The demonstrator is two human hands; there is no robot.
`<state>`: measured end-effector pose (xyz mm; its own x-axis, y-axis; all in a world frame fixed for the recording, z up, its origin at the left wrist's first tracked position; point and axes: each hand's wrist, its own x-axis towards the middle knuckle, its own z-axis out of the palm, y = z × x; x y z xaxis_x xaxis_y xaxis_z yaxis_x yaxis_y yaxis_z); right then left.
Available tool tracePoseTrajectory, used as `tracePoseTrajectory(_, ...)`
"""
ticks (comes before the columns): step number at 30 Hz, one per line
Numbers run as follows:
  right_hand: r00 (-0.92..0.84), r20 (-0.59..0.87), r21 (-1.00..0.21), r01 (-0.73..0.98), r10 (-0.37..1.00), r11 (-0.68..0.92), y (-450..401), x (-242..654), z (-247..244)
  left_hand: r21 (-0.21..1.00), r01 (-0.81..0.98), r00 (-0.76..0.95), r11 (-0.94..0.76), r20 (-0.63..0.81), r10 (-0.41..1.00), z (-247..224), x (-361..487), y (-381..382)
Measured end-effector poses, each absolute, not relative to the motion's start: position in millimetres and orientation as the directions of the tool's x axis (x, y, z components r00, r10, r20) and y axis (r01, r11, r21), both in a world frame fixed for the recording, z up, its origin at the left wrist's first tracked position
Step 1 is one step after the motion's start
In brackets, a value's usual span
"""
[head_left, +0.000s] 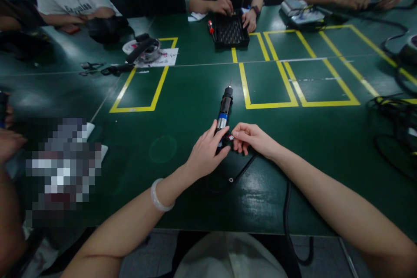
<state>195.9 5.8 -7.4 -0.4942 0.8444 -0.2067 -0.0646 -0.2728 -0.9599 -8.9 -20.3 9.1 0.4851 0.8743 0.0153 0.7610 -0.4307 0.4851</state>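
Observation:
A black cylindrical tool [225,106] with a blue band, a silver section and a thin tip lies on the green table, its tip pointing away from me. My left hand [208,150] rests over its near end, with fingers and thumb around it. Just to the right, my right hand [249,138] pinches a small red-and-white piece [231,137] against the tool's side. Below the hands, a black cable [245,168] with a round metal end lies on the table.
Yellow tape rectangles [272,105] mark the green table [195,91]. Across it, a person's hands are at a black tray [231,43] beside a red screwdriver [211,27]. A tape reel [143,50] stands back left. Black cables [395,113] lie at right; another person's hand [11,141] is at left.

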Motion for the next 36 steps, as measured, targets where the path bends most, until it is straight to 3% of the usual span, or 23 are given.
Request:
tracePoseTrajectory(26, -0.512, -0.21, -0.954, -0.078, 0.833, -0.289, 5.9, 196.4, -7.3, 0.481, 0.763, 0.486, -0.431, 0.013, 0.874, 9.8, -9.0, -20.3)
tracePoseTrajectory(31, -0.505, -0.216, -0.95, -0.088, 0.836, -0.298, 6.0, 196.5, -8.1, 0.556, 0.733, 0.46, -0.392, 0.02, 0.888, 10.6, -8.2, -20.4)
tracePoseTrajectory(36, -0.511, -0.173, -0.958, -0.111, 0.842, -0.265, 5.1, 197.1, -10.0, 0.646, 0.644, 0.441, -0.41, 0.123, 0.889, 9.0, -8.7, -17.7)
